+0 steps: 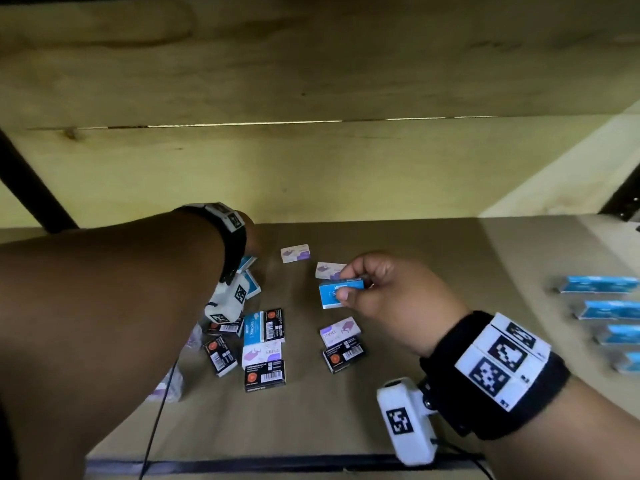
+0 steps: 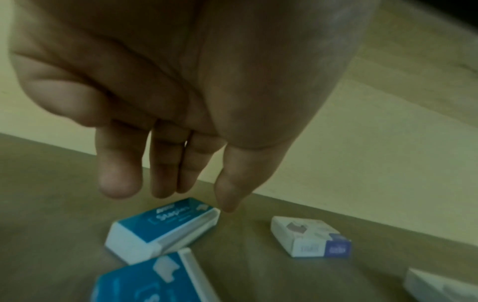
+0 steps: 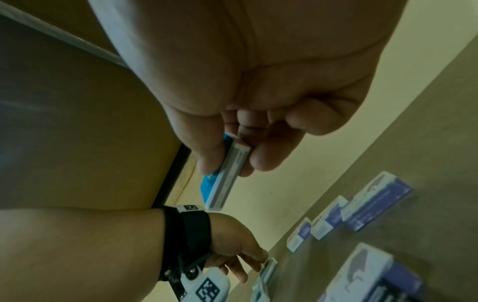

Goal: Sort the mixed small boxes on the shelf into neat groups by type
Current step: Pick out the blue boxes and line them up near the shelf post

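Right hand (image 1: 388, 289) raised above the shelf (image 1: 398, 393), grip closed on a blue box (image 1: 341, 294): thumb on the printed face, fingers curled over the top edge. In the right wrist view the same box (image 3: 225, 173) shows edge-on, pinched between thumb and fingertips (image 3: 266, 159), clear of the shelf surface.

Left hand (image 2: 181, 92) reaches toward the back left of the shelf, grip wide and holding nothing, fingers (image 2: 119, 173) straight and pointing down. A second blue box (image 2: 163, 226) lies flat just under those fingertips; whether they touch it cannot be told. A third blue box (image 2: 152, 282) lies just in front of it, nearly touching.

White-and-purple box (image 2: 313, 237) sits near, to the right of that pair, apart from them.

Middle of the shelf: mixed pile of black boxes (image 1: 265, 375), white-purple ones and one blue, partly overlapping. Far right: a row of blue boxes (image 1: 601, 284), spaced apart, well away from both hands.
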